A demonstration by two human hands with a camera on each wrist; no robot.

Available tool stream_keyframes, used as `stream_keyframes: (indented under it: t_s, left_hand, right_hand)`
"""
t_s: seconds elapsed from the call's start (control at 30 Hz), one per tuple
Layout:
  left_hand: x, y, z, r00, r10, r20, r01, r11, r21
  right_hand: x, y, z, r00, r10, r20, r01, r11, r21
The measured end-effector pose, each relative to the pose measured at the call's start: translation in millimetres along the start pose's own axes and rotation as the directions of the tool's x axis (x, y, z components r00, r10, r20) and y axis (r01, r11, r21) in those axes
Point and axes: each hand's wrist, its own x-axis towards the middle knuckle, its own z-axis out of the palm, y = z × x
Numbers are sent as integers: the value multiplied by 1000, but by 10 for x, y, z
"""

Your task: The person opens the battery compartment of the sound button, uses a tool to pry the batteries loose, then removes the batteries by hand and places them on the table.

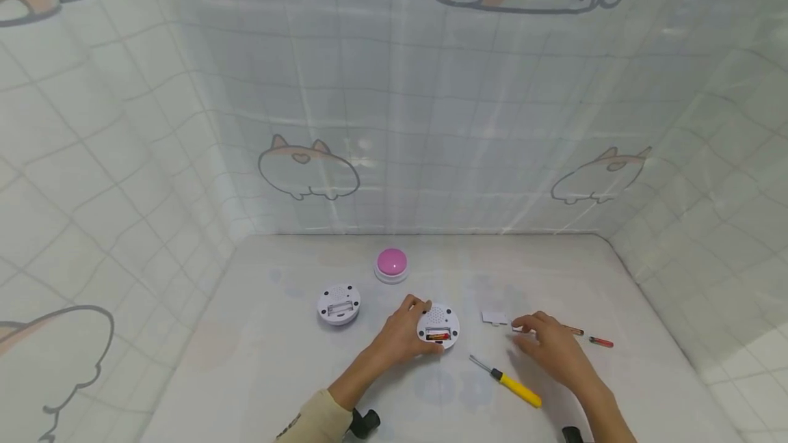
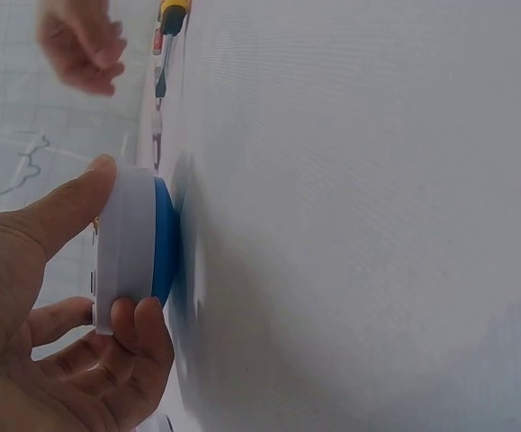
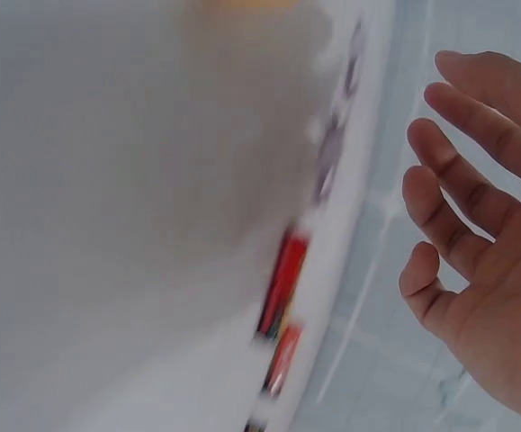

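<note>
Gap btwn held device (image 1: 439,323) & screwdriver (image 1: 507,381)

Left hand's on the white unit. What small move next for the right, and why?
Probably pick up a loose battery with the right hand, which looks empty: the white unit in the left hand shows one fitted battery beside a seemingly vacant slot.

Round white device (image 1: 440,322) in left grip (image 1: 400,333), underside up, blue dome (image 2: 164,243) below; open compartment (image 1: 436,330) holding reddish battery (image 1: 438,336)
</note>
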Motion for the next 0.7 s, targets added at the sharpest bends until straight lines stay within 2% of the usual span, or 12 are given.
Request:
stream_keyframes:
  t_s: [0.3,0.53,0.7]
  left_hand:
    - [2,0,-12,1000,4,1,-4,1000,-9]
    - [-5,24,-34,998,59,-9,-59,998,20]
    - [-15,40,-42,998,61,-9,-60,998,24]
  right_hand:
    - [197,-587,216,987,-162,16,161,987,23]
    - [319,-825,437,941,-339,20,339,941,-13]
    - [366,-898,523,914,-405,9,405,914,-16]
